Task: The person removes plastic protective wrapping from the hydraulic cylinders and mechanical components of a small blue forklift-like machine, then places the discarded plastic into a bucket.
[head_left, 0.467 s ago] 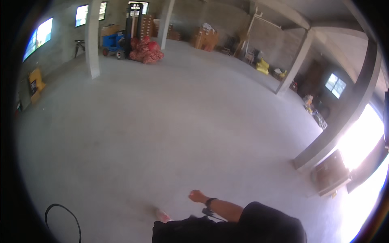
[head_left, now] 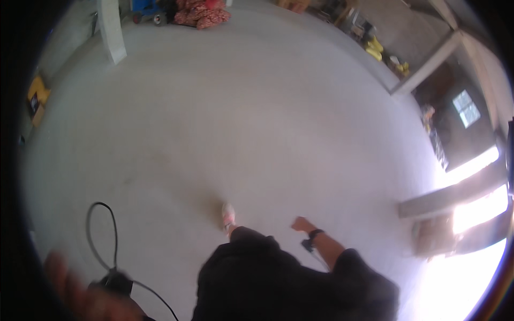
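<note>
My right hand point(head_left: 303, 224) hangs over the bare floor with its fingers curled closed, and nothing shows in it. A black band point(head_left: 316, 234) circles that wrist, with a small dark device point(head_left: 307, 245) and a thin cord beside it. At the lower left rim my left hand point(head_left: 88, 294) is smeared by motion, so its grip is unclear. Next to it is a black device point(head_left: 115, 282) with a looped black cable point(head_left: 88, 230). My foot in a light shoe point(head_left: 228, 214) steps ahead of my dark clothing.
Grey concrete floor point(head_left: 225, 123) stretches ahead. A pillar point(head_left: 111, 32) stands far left, near red net sacks point(head_left: 201, 13) and a blue wheeled machine point(head_left: 144, 8). Yellow sacks point(head_left: 374, 48) lie far right. A cardboard box point(head_left: 431, 238) is near the bright opening on the right.
The view has tilted downward, so the far wall has mostly left the frame. My left hand has come into view at lower left. More of my foot and the cable loop shows.
</note>
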